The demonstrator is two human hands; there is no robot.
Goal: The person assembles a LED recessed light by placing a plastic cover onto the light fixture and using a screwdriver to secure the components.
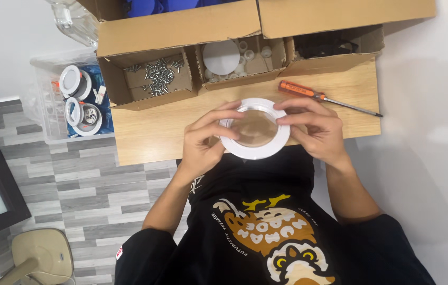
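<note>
Both hands hold a white ring [254, 128] just above the desk [150, 132] edge: left hand [203, 141] and right hand [316, 132], fingers [218, 126] pinching opposite sides of the rim, thumbs hidden beneath. Risk: the grip is on the rim only, so uneven pressure could tip or drop the ring. Beyond lies a screwdriver [324, 98]. Farthest, cardboard boxes hold screws [158, 76] and white parts [221, 57].

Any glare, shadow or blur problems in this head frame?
Head view: even light, no harsh glare; the ring between left hand and right hand is sharp, screws readable; soft shadow on the right wall; straight edges bend slightly near the borders.
</note>
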